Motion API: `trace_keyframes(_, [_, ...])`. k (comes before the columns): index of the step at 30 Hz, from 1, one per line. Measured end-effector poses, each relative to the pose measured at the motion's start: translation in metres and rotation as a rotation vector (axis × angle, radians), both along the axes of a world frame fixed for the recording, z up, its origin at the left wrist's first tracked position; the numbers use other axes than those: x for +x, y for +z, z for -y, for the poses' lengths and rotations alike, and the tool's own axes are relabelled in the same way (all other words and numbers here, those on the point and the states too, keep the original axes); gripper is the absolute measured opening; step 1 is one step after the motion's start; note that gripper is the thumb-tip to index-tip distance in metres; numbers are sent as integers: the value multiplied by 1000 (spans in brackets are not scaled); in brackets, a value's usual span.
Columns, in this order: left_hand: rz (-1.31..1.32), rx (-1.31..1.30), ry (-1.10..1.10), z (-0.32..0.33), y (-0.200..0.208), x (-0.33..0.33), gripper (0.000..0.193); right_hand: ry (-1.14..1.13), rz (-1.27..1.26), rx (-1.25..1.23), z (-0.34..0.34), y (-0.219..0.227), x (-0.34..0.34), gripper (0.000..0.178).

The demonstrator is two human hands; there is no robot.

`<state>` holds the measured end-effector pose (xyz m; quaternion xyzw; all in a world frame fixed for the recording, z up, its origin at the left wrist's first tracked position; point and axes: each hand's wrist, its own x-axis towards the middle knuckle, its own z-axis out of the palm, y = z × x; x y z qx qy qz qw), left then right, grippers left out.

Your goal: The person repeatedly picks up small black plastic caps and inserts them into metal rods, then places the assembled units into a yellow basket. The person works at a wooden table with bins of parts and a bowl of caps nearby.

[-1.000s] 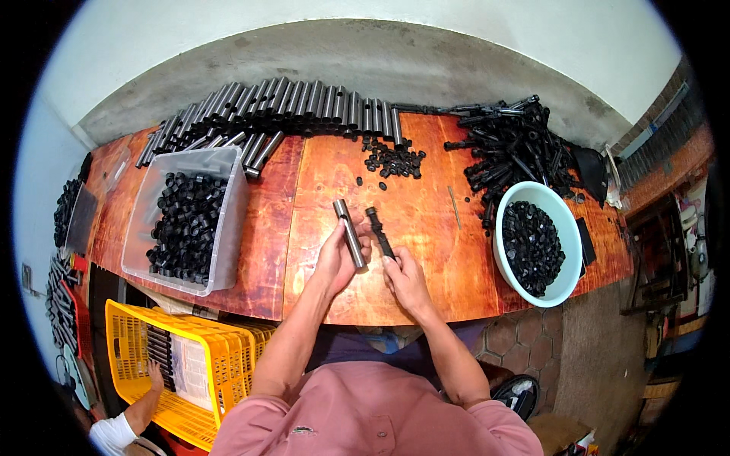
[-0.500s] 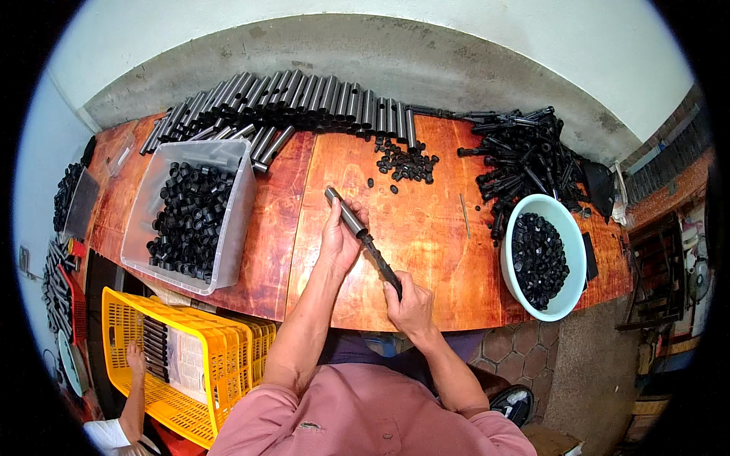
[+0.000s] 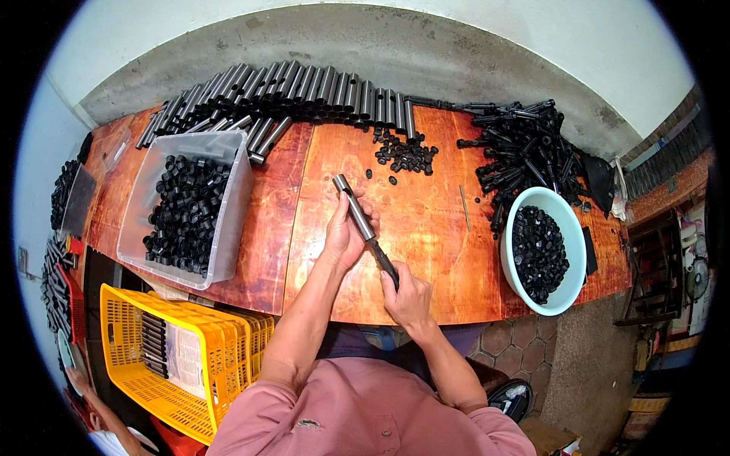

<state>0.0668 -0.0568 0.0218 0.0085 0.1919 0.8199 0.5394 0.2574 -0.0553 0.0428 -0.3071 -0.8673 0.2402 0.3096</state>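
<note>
White wall (image 3: pixel 593 53), grey band (image 3: pixel 456 64); hexagon-tiled floor (image 3: pixel 509 340); perhaps rack (image 3: pixel 655 266) right.

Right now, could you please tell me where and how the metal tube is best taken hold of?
The tube is probably best gripped by its far end, from the far side: it slants away, that end juts past the left hand, while the rod in the right hand meets its near end.

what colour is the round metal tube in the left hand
The round metal tube is silvery grey, clearest in the head view.
</note>
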Motion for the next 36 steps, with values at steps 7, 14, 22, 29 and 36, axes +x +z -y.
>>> trace_keyframes(7, [-16, 83, -35, 1, 3, 2, 43, -6, 3, -83, 1, -4, -6, 21])
trace_keyframes(14, [-20, 56, -23, 0, -5, 1, 37, -28, 35, -74, -1, 0, -10, 22])
trace_keyframes(22, [-65, 46, -87, 2, 4, 6, 36, -38, 19, -82, -2, -3, -12, 20])
trace_keyframes(29, [-109, 6, -80, 4, 1, 11, 37, -52, 55, -107, -3, -2, -17, 18])
trace_keyframes(36, [-120, 54, -75, 3, 4, 12, 38, -70, 58, -142, -4, -2, -18, 18])
